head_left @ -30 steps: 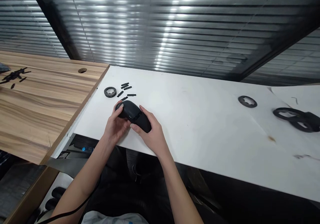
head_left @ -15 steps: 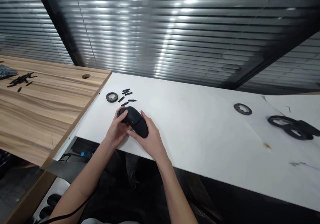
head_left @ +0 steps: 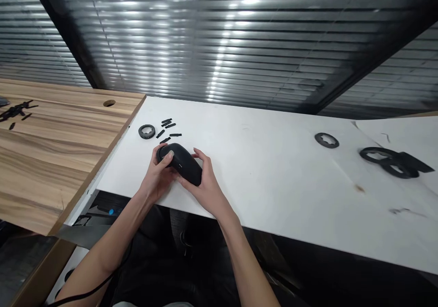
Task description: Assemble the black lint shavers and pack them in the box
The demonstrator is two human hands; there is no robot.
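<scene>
Both hands grip a smooth black rounded device (head_left: 185, 161), longish with a small light mark on its top; I cannot tell its exact kind. My left hand (head_left: 159, 174) wraps the device's far left end, thumb pressed on top. Around the near right end curls my right hand (head_left: 205, 179), its thumb beneath and partly hidden. Just beyond my left hand lie several small black strips (head_left: 167, 127) on the white tabletop (head_left: 260, 174). Beside them, to the left, rests a dark ring (head_left: 147, 132) with a notched inner edge.
Farther right are another notched ring (head_left: 326, 140), a joined group of black ring parts (head_left: 390, 161) and a small hex key (head_left: 385, 137). A wood-grain table (head_left: 68, 152) adjoins on the left, bearing black pieces (head_left: 17, 110). Metal slatted blinds (head_left: 205, 38) stand behind.
The camera view has shifted slightly, so the table items sit a little farther left. Both hands keep hold of the device, and the seam across it no longer shows clearly.
</scene>
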